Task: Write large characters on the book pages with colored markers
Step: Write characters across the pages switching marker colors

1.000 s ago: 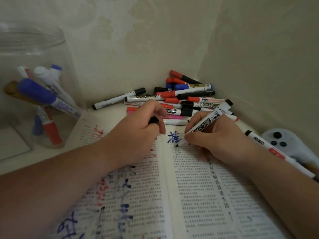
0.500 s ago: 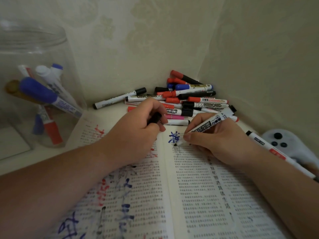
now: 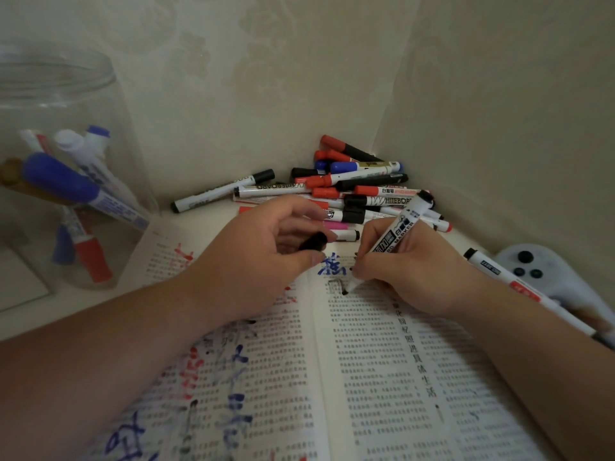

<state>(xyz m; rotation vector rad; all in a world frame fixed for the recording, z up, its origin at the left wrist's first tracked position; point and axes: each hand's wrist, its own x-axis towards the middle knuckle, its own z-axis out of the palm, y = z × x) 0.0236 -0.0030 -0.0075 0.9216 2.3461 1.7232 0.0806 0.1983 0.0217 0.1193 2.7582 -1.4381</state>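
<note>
Pale desk (image 3: 76, 309), scrawl-covered open book (image 3: 382, 377)

Right hand (image 3: 422, 271) grips white black-ink marker (image 3: 396, 237), tip on open printed book (image 3: 382, 377); left hand (image 3: 253, 261) holds black cap (image 3: 312, 242).

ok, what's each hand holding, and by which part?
Right hand grips a black whiteboard marker by the lower barrel, just above the tip, which is on the book's right page. Left hand pinches a black cap between thumb and fingers.

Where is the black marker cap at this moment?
Head view, centre: the black cap is held by the left hand over the open book, just left of the blue character.
</note>
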